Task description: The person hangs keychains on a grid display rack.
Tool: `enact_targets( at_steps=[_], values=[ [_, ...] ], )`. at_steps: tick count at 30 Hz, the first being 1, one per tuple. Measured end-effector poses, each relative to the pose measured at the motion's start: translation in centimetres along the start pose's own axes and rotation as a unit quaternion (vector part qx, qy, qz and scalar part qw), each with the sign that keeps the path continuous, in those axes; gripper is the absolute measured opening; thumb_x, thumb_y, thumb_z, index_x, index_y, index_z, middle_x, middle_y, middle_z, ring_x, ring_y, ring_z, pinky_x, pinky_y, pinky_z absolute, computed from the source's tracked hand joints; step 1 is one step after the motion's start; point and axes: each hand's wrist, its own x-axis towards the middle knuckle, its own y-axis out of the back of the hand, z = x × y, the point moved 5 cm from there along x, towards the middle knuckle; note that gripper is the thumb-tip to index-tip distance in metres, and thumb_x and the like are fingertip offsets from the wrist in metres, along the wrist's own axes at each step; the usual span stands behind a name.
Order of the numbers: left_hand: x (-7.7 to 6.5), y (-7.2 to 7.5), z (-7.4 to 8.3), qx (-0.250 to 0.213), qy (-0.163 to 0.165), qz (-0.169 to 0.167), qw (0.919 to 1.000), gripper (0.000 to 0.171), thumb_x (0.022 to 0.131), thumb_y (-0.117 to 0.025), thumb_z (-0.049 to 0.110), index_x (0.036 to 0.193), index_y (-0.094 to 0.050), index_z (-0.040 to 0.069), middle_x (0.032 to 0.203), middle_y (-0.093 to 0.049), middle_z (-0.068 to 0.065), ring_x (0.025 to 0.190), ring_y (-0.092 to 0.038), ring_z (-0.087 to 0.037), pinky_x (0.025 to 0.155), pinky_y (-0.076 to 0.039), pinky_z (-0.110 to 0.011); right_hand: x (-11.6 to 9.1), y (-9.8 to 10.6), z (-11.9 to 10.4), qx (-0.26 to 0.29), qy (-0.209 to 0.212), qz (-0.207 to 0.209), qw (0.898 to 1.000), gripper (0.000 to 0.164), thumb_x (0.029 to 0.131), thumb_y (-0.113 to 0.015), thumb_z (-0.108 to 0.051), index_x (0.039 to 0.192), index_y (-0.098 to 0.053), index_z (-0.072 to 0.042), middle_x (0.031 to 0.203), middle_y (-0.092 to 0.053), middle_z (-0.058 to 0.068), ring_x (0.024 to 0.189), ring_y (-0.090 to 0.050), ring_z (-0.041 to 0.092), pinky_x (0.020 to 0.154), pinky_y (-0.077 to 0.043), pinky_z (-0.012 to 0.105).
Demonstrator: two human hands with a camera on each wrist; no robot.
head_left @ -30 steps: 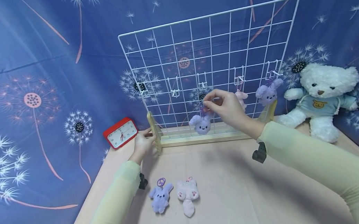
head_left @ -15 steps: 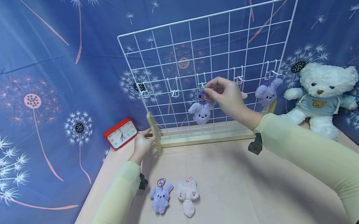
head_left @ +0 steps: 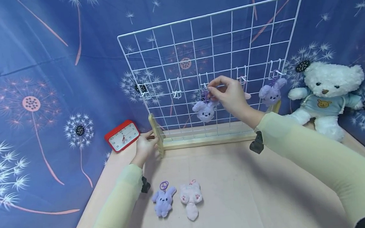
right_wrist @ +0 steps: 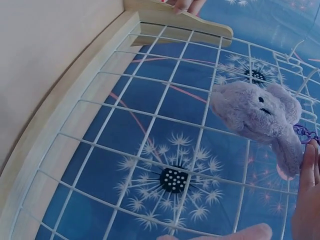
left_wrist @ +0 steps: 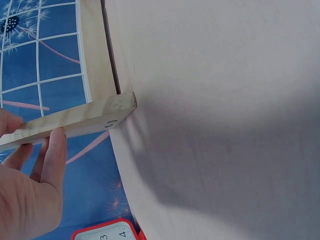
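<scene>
My right hand (head_left: 232, 96) pinches the purple ring and chain of a lilac plush bunny keychain (head_left: 205, 111), right at the middle hook (head_left: 204, 85) of a white wire grid rack (head_left: 213, 51). In the right wrist view the plush bunny (right_wrist: 257, 110) hangs in front of the grid, its purple chain (right_wrist: 306, 134) by my fingertips. My left hand (head_left: 145, 147) grips the wooden end support (left_wrist: 75, 119) of the rack, thumb on one side and fingers on the other. Another lilac bunny keychain (head_left: 270, 93) hangs on the far right hook; a pink one is mostly behind my right hand.
On the table (head_left: 219, 182) lie a lilac bunny keychain (head_left: 163, 202) and a pale pink plush keychain (head_left: 191, 200). A red clock (head_left: 122, 136) stands beside my left hand. A white teddy bear (head_left: 327, 100) sits at the right. Two hooks at left, including one hook (head_left: 177, 93), hold nothing.
My right hand has lifted the bunny keychain up to the middle hook, covering more of the pink keychain behind. The left hand stays on the wooden support.
</scene>
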Motion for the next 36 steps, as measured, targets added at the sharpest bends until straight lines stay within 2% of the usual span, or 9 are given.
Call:
enact_targets(
  at_steps=[6, 12, 19, 26, 36],
  values=[
    [0.0, 0.1, -0.1, -0.006, 0.003, -0.001, 1.0000, 0.053, 0.091, -0.068, 0.007, 0.143, -0.058, 0.002, 0.117, -0.070, -0.024, 0.105, -0.067, -0.030, 0.088, -0.058, -0.033, 0.3, -0.5, 0.6, -0.001, -0.007, 0.003, 1.000, 0.012, 0.099, -0.066, -0.005, 0.108, -0.068, 0.004, 0.103, -0.067, 0.015, 0.080, -0.070, 0.013, 0.073, -0.061, 0.023],
    [0.0, 0.2, -0.1, -0.005, 0.011, 0.002, 0.9999, 0.053, 0.091, -0.068, 0.008, 0.143, -0.058, 0.003, 0.117, -0.070, -0.023, 0.104, -0.067, -0.027, 0.086, -0.058, -0.031, 0.7, -0.9, 0.9, -0.008, 0.006, 0.023, 1.000, 0.010, 0.099, -0.066, -0.005, 0.105, -0.068, 0.003, 0.101, -0.068, 0.015, 0.079, -0.070, 0.012, 0.071, -0.061, 0.024],
    [0.2, 0.1, 0.2, 0.001, -0.008, 0.004, 1.0000, 0.052, 0.092, -0.067, 0.008, 0.143, -0.058, 0.002, 0.116, -0.070, -0.024, 0.103, -0.068, -0.028, 0.084, -0.057, -0.028, 1.2, -0.9, 1.1, -0.030, 0.004, 0.044, 0.999, 0.012, 0.099, -0.066, -0.006, 0.107, -0.067, 0.003, 0.101, -0.067, 0.012, 0.081, -0.069, 0.012, 0.073, -0.061, 0.024],
    [0.3, 0.0, 0.2, -0.004, -0.006, 0.003, 1.0000, 0.052, 0.092, -0.068, 0.009, 0.142, -0.059, 0.002, 0.115, -0.071, -0.023, 0.102, -0.067, -0.026, 0.083, -0.056, -0.026, 1.3, -1.0, 1.3, -0.031, 0.011, 0.057, 0.998, 0.012, 0.099, -0.066, -0.005, 0.107, -0.067, 0.003, 0.100, -0.067, 0.012, 0.080, -0.068, 0.013, 0.071, -0.060, 0.023],
    [0.2, 0.0, 0.0, 0.003, -0.013, 0.001, 0.9999, 0.053, 0.091, -0.068, 0.008, 0.143, -0.059, 0.002, 0.115, -0.070, -0.025, 0.107, -0.068, -0.033, 0.087, -0.059, -0.033, 1.0, -1.1, 1.4, -0.063, 0.041, 0.082, 0.994, 0.009, 0.097, -0.067, -0.003, 0.105, -0.067, 0.002, 0.097, -0.069, 0.011, 0.077, -0.064, 0.011, 0.071, -0.053, 0.018]
  ],
)
